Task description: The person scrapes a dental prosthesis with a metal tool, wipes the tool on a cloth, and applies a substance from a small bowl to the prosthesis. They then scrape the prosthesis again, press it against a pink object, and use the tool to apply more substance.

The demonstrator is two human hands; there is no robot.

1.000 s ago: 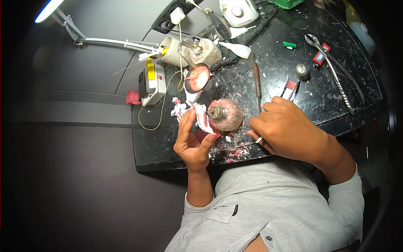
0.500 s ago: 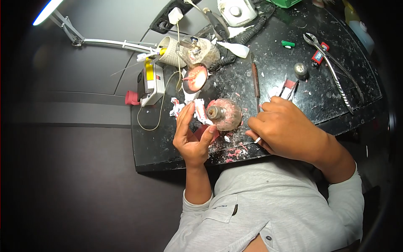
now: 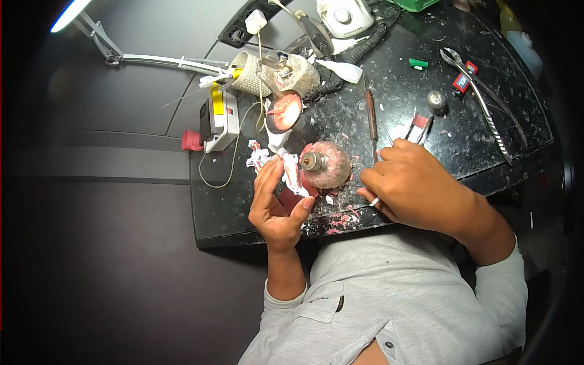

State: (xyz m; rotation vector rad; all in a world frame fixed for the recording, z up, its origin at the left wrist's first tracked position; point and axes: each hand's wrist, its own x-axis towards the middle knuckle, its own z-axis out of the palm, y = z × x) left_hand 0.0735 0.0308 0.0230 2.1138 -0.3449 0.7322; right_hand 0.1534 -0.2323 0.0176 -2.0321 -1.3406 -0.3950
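Note:
A crumpled white-and-red piece (image 3: 292, 174) spans from the fingertips to the thumb of my left hand (image 3: 277, 213), which curves around it. Beneath it lies a dark red sheet (image 3: 291, 199), partly covered by the hand. Just right of it stands a glass spirit lamp (image 3: 331, 165), its body smeared with pink wax and its metal neck tilted left. My right hand (image 3: 410, 185) is closed, knuckles up, at the table's front edge; I cannot tell what its fingers hold. Beyond it lies a wooden-handled wax knife (image 3: 371, 115).
Pink and white scraps (image 3: 344, 222) litter the front edge. A round dish of pink wax (image 3: 285, 112) stands behind the lamp. Pliers (image 3: 480, 100), a red lighter (image 3: 464, 79) and a metal ball-shaped object (image 3: 436, 103) lie right. A white device (image 3: 222, 128) stands left.
My left hand has shifted slightly towards me, and the white-and-red piece has moved with it, away from the lamp's neck. My right hand has hardly moved.

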